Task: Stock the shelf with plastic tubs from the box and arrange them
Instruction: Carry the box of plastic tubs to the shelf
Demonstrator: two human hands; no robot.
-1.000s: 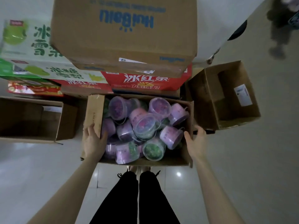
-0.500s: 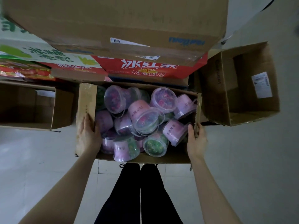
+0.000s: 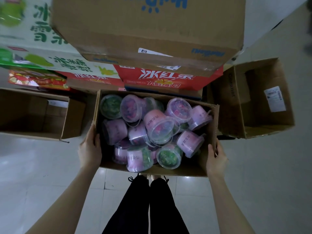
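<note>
Tiled floor point(image 3: 263, 174), pale and glossy, with stacked cartons point(image 3: 148, 31) at the far side and an empty carton on either side. Item: open box point(image 3: 152, 169) of plastic tubs point(image 3: 160, 130), held between both hands just above the person's legs; no shelf in view. Left hand point(image 3: 90, 149) clasps the left wall, fingers wrapped on the outside and thumb over the rim; right hand point(image 3: 217, 157) clasps the right wall near its near corner in the same manner. Contents: pink and green lidded tubs, heaped loose and tilted, some riding above the rim. Risks, as judged: the thin walls may bow under the load and slip from the hands; any tilt in carrying could roll top tubs out; the bottom may sag if unsupported. Change from the earlier frames: box now nearer the body and seemingly raised, hands shifted further toward its near end.
</note>
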